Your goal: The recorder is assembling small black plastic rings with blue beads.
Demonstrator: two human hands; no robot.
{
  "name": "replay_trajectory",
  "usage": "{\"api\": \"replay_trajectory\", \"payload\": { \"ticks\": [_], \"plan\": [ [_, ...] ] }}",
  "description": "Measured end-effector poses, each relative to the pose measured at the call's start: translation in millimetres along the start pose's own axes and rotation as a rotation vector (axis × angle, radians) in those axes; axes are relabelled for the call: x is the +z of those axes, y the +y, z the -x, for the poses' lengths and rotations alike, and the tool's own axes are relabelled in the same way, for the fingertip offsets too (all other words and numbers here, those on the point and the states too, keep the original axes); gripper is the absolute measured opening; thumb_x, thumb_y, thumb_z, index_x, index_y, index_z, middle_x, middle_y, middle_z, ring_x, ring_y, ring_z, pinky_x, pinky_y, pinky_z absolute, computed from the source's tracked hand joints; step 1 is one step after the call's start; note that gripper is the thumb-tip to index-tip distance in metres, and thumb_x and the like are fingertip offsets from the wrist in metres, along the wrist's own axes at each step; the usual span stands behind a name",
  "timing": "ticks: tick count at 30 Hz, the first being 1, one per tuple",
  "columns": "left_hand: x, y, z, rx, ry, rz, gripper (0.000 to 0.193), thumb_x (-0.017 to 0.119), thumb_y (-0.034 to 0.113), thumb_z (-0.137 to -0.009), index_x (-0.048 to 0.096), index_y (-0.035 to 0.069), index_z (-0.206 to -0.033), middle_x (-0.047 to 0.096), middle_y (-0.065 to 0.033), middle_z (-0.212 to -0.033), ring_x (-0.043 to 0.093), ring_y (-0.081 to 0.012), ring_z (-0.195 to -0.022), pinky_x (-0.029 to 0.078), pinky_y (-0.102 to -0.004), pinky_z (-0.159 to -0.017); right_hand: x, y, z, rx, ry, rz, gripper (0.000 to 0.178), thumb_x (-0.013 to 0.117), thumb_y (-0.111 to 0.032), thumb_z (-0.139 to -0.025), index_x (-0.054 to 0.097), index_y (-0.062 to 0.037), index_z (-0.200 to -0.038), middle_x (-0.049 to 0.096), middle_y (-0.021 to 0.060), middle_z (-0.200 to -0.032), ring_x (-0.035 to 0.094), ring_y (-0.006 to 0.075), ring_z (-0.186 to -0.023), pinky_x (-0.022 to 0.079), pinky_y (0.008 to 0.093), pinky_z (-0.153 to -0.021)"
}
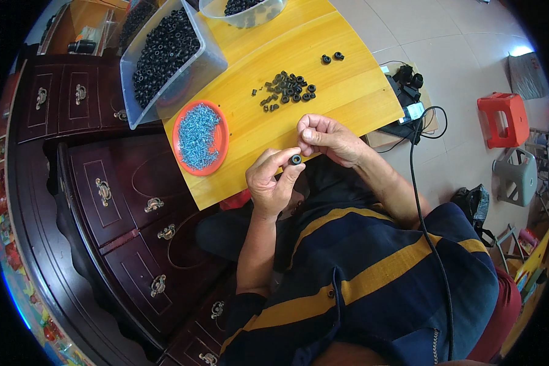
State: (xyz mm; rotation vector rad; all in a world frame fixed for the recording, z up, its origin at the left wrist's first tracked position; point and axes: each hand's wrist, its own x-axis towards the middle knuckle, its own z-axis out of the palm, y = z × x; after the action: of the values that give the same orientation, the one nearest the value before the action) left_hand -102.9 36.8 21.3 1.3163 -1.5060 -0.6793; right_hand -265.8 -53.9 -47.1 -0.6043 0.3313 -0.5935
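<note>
My left hand [272,183] pinches a small round black plastic part [295,160] between thumb and index finger, its ring-shaped end facing up. Close beside it, my right hand [330,141] has thumb and fingertips pressed together; whatever is between them is too small to make out. Both hands are just over the near edge of the yellow table [250,146]. Beyond them lies a loose pile of black plastic parts [294,85], some ring-shaped, some smaller. To the left, an orange plate [225,137] carries many small bluish metal screws [196,137].
A clear plastic bin [210,67] full of black rings stands at the far left, beside a clear tub [274,13]. Two black parts [332,57] lie apart at the right. Dark wooden drawers [116,201] border the left. A black cable [416,183] runs down over my right side.
</note>
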Motion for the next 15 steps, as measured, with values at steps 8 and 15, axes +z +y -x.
{"api": "replay_trajectory", "payload": {
  "ticks": [8, 15],
  "plan": [
    [2, 1, -7, 0.031, -0.010, 0.019, 0.024, 0.077, 0.001, -0.080, 0.072, 0.001, -0.104, 0.064, -0.0046, -0.077, 0.058, -0.0128, -0.068, 0.047, -0.0249, -0.065, 7, -12, 6, -0.040, -0.002, 0.049, 0.021, 0.065, -0.027, -0.098, 0.057, -0.0076, -0.101, 0.061, 0.0008, -0.083, 0.058, 0.0088, -0.075, 0.049, 0.0234, -0.072],
    [4, 4, -16, 0.050, -0.022, -0.030, 0.022, 0.077, 0.003, -0.081, 0.072, 0.001, -0.103, 0.065, -0.0054, -0.077, 0.060, -0.0140, -0.068, 0.048, -0.0261, -0.064, 7, -21, 8, -0.065, -0.098, 0.080, 0.022, 0.065, -0.027, -0.098, 0.058, -0.0057, -0.098, 0.060, 0.0003, -0.080, 0.057, 0.0090, -0.074, 0.048, 0.0238, -0.072]
  ]
}}
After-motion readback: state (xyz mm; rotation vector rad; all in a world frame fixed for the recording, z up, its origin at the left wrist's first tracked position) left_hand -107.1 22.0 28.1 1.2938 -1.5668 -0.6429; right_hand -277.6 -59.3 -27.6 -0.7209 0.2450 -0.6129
